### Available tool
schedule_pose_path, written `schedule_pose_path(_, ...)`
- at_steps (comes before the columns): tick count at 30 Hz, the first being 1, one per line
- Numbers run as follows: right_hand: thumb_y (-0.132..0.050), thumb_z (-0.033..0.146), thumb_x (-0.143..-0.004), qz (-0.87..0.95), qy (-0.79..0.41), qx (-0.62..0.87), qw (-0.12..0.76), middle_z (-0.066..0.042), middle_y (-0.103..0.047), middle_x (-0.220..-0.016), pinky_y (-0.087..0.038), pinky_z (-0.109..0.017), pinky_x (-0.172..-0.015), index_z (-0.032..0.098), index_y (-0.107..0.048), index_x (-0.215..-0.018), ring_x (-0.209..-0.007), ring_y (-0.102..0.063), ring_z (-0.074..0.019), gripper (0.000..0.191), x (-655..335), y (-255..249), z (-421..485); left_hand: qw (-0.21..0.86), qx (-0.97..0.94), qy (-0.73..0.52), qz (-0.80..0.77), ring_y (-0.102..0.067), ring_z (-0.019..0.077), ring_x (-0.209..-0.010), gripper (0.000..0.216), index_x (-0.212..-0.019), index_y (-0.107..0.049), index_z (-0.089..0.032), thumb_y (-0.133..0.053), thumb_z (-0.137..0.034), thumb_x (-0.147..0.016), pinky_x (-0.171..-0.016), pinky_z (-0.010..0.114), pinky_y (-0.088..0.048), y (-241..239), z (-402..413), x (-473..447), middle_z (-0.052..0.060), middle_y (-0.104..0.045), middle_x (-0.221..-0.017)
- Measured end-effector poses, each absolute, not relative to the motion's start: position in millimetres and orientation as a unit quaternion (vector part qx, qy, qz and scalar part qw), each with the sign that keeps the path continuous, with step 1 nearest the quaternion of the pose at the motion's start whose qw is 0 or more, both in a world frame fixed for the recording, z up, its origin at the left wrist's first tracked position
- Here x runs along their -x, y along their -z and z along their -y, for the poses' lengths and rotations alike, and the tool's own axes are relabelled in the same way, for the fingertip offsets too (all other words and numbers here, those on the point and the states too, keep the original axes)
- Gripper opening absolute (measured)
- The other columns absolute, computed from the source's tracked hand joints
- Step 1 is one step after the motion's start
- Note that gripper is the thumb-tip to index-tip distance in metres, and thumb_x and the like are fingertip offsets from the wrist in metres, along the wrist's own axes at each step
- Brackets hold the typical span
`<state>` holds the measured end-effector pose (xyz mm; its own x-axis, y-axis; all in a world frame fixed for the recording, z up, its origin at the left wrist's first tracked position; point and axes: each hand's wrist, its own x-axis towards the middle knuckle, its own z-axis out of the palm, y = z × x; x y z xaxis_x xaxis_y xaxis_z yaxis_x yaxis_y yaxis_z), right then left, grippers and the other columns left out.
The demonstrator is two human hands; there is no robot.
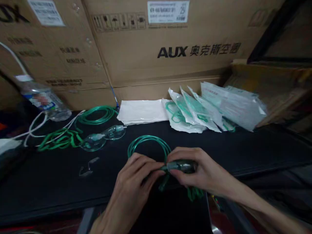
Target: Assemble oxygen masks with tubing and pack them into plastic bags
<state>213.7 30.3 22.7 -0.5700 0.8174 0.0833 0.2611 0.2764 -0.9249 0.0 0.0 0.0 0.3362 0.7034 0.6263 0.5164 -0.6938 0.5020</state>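
Observation:
Over the table's front edge, my left hand [133, 177] pinches one end of a looped green tube [149, 137]. My right hand [202, 169] is closed around a clear greenish oxygen mask [184, 165], its fingers partly covering it. The tube's end meets the mask's pale connector between my fingertips; I cannot tell how far it is pushed on. A green elastic strap [195, 193] hangs below my right hand. Another tube end [162, 186] dangles beneath the joint. The tube's loop rests on the black table [109, 185] beyond my hands.
Further left lie clear masks [94, 143], green straps [59, 139], a coiled green tube [97, 115] and a small bent metal strip [89, 169]. A plastic bottle [46, 100] leans behind. White sheets [143, 112] and several packed pouches [187, 110] line the cardboard boxes [136, 65].

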Motion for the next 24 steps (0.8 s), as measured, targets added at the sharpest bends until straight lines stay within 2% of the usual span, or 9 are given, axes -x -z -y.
schedule_pose_path(3, -0.067, 0.025, -0.088, 0.699, -0.536, 0.375, 0.287, -0.002, -0.062, -0.091, -0.045, -0.018, -0.047, 0.013, -0.072, -0.09, -0.052, -0.055, -0.0058, 0.012, -213.6, -23.2, -28.6, 0.107, -0.814, -0.422, -0.384, -0.061, 0.0135, -0.087, 0.018, -0.104, -0.069, -0.019, -0.069, -0.008, -0.09, -0.081, 0.024, -0.048, -2.8, -0.6, -0.4, -0.001, -0.071, -0.093)
schedule_pose_path(6, -0.067, 0.026, -0.09, 0.705, -0.526, 0.371, 0.297, -0.001, -0.062, -0.092, -0.045, -0.018, -0.047, 0.015, -0.071, -0.092, -0.053, -0.055, -0.0055, 0.012, -213.0, -21.6, -27.8, 0.103, -0.825, -0.401, -0.384, -0.06, 0.0148, -0.086, 0.015, -0.104, -0.067, -0.02, -0.064, -0.009, -0.094, -0.08, 0.028, -0.047, -5.1, -1.3, 1.2, -0.001, -0.07, -0.094)
schedule_pose_path(9, -0.069, 0.021, -0.088, 0.753, -0.452, 0.35, 0.326, 0.0, -0.066, -0.09, -0.049, -0.019, -0.058, 0.017, -0.073, -0.094, -0.064, -0.06, -0.0085, 0.007, -212.0, -18.8, -27.4, 0.101, -0.837, -0.382, -0.378, -0.057, 0.0161, -0.083, 0.017, -0.104, -0.065, -0.021, -0.058, -0.006, -0.097, -0.075, 0.031, -0.045, -6.5, -1.6, 3.3, -0.001, -0.069, -0.092)
schedule_pose_path(13, -0.071, 0.013, -0.085, 0.793, -0.36, 0.317, 0.375, -0.003, -0.071, -0.097, -0.051, -0.022, -0.08, 0.017, -0.074, -0.099, -0.088, -0.067, -0.0141, 0.015, -210.4, -16.1, -27.1, 0.108, -0.842, -0.355, -0.392, -0.054, 0.0181, -0.083, 0.021, -0.099, -0.062, -0.019, -0.053, -0.001, -0.095, -0.074, 0.033, -0.043, -7.4, -1.6, 3.5, 0.001, -0.066, -0.088)
schedule_pose_path(18, -0.067, 0.011, -0.088, 0.828, -0.324, 0.276, 0.365, -0.005, -0.071, -0.103, -0.051, -0.021, -0.083, 0.015, -0.071, -0.105, -0.093, -0.067, -0.0142, 0.018, -211.3, -14.8, -28.9, 0.145, -0.84, -0.308, -0.422, -0.054, 0.0188, -0.081, 0.025, -0.094, -0.064, -0.02, -0.05, 0.0, -0.094, -0.075, 0.035, -0.042, -10.2, -3.6, 3.1, 0.0, -0.064, -0.085)
schedule_pose_path(24, -0.068, 0.013, -0.089, 0.829, -0.334, 0.271, 0.357, -0.005, -0.069, -0.101, -0.05, -0.023, -0.081, 0.016, -0.071, -0.105, -0.09, -0.065, -0.014, 0.016, -212.5, -13.8, -30.9, 0.149, -0.834, -0.328, -0.419, -0.057, 0.0177, -0.082, 0.019, -0.093, -0.066, -0.021, -0.058, -0.004, -0.094, -0.073, 0.032, -0.044, -13.6, -6.2, 4.0, -0.002, -0.067, -0.087)
